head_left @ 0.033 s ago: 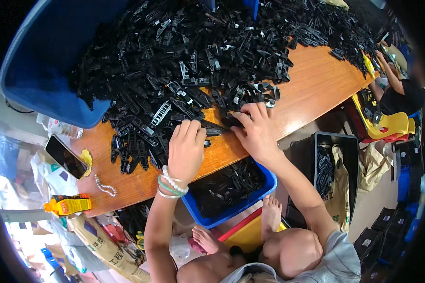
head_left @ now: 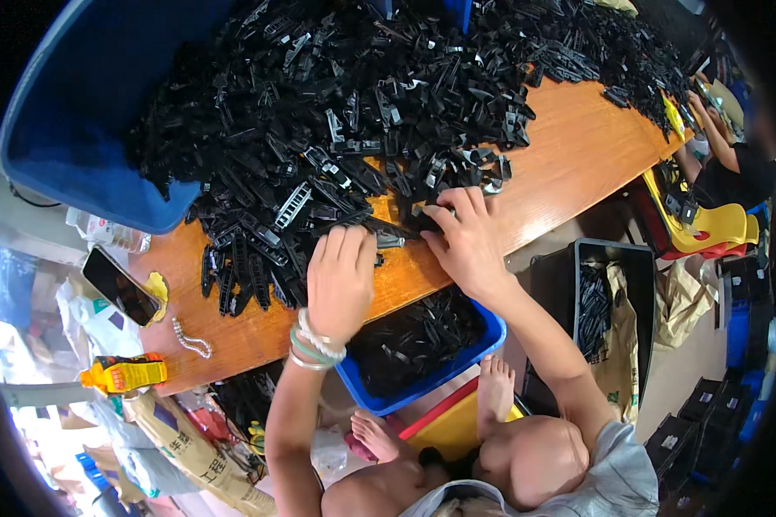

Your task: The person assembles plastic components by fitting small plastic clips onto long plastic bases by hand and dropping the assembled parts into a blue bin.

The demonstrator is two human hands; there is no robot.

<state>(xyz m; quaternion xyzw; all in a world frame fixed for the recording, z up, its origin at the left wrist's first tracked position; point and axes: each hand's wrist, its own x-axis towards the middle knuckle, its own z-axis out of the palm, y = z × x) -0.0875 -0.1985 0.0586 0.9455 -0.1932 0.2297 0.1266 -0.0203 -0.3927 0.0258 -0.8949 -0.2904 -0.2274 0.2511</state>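
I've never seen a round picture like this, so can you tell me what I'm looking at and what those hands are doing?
The picture comes from a small camera worn on a person's head, looking down. Its wide lens bends everything into a circle. The two arms coming up from the bottom belong to that person. The left hand, with bead bracelets on its wrist, and the right hand both rest on black plastic parts at the near edge of a huge pile on a wooden table. Whether either hand grips a piece is hidden. A phone lies at the left end of the table. Below the table's edge sits a blue bin with more black parts.
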